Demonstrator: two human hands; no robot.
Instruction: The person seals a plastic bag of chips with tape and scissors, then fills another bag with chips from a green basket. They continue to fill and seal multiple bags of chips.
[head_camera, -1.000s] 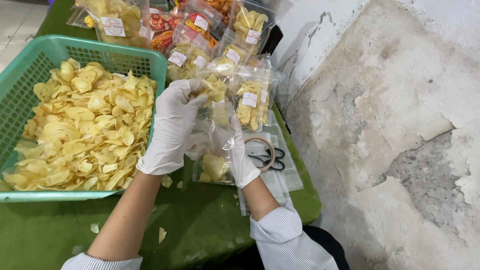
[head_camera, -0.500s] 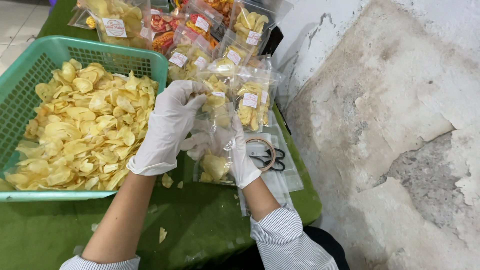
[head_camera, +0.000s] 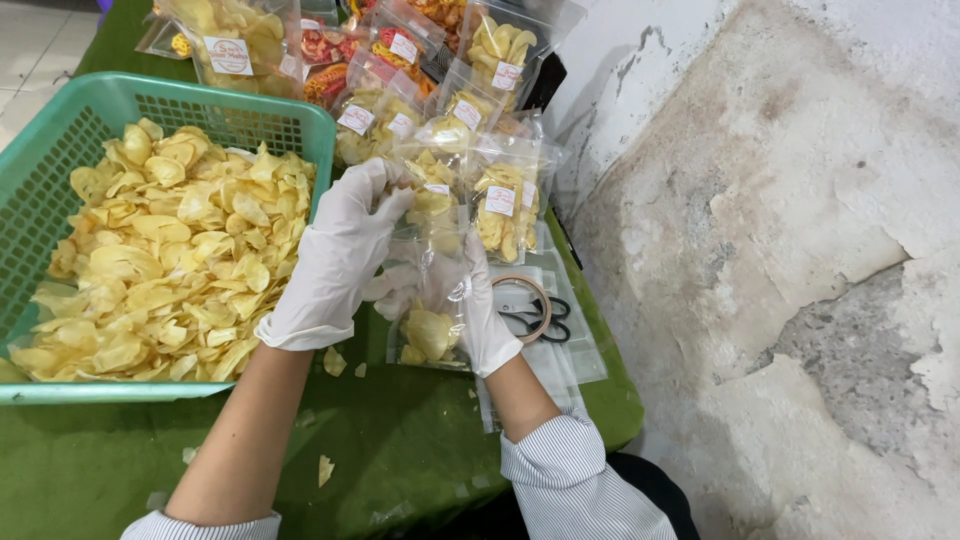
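Both my hands wear white gloves. My right hand (head_camera: 478, 305) grips a clear plastic bag (head_camera: 430, 300) upright over the green cloth; a few yellow chips (head_camera: 428, 335) lie at its bottom. My left hand (head_camera: 335, 260) is at the bag's open top, fingers bunched around some chips. Just left of my hands stands a green plastic basket (head_camera: 60, 120) heaped with yellow chips (head_camera: 170, 260).
Sealed, labelled bags of chips (head_camera: 500, 200) stand in rows behind my hands. A tape roll (head_camera: 527, 305) and black scissors (head_camera: 545, 322) lie on flat empty bags (head_camera: 560, 370) at the right. Chip crumbs (head_camera: 335, 362) dot the green tablecloth (head_camera: 400, 450). A rough concrete wall (head_camera: 780, 250) borders the table's right edge.
My left hand has stayed at the bag's mouth, shifting only slightly. More chips now sit at the bag's bottom than one second ago.
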